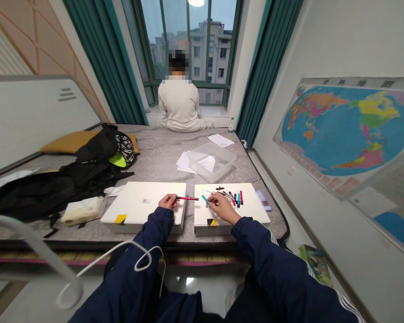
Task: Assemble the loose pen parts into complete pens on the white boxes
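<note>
Over two white boxes (131, 197), the left hand (169, 201) pinches a red-and-black pen (188, 198); the right hand (221, 207), apart from it, pinches a teal piece (205, 199) by some loose pens (241, 198). Looks like a one-in-each-hand step, so next move probably calls for steady fingers.

This was a bedroom, most likely in a home. A broad mattress with a grey marbled cover (155, 143) and dark edging took up much of the room, a smooth white headboard (27, 116) standing along its left side and a flat mustard-yellow cushion (65, 141) lying near that. At the far end, 2 long, dark green pleated curtains (104, 58) flanked a tall green-framed glass window (175, 20), which looked out on a grey multi-storey building (218, 54). A large, colourful rectangular world map (340, 125) hung on the plain white wall (350, 40).
</note>
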Tool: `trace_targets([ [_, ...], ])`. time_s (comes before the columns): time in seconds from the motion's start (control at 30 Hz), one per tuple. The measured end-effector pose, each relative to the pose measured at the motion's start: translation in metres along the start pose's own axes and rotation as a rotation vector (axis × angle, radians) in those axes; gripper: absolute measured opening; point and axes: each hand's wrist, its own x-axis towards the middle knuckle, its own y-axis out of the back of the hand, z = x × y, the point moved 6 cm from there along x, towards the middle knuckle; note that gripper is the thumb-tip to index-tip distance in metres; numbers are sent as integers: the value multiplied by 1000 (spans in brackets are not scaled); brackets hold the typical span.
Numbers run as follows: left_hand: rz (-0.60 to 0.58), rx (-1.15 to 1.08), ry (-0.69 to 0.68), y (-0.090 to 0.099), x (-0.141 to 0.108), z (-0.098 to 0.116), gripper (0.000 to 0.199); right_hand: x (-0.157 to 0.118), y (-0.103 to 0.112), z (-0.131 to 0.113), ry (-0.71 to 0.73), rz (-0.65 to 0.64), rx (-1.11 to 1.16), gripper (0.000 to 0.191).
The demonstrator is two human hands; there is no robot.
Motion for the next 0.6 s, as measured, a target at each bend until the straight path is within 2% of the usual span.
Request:
trace_targets([
  [0.1,11,-32,-13,-1,1,3,46,1,-14,-2,-52,64,140,11],
  [0.23,30,-21,-8,-2,-1,5,48,6,-30,-2,-134,60,297,16],
  [0.43,21,-1,11,-2,-2,5,50,9,-28,-13,-70,119,221,19],
  [0.6,24,34,19,-1,0,4,52,7,-30,-13,-134,174,230,17],
])
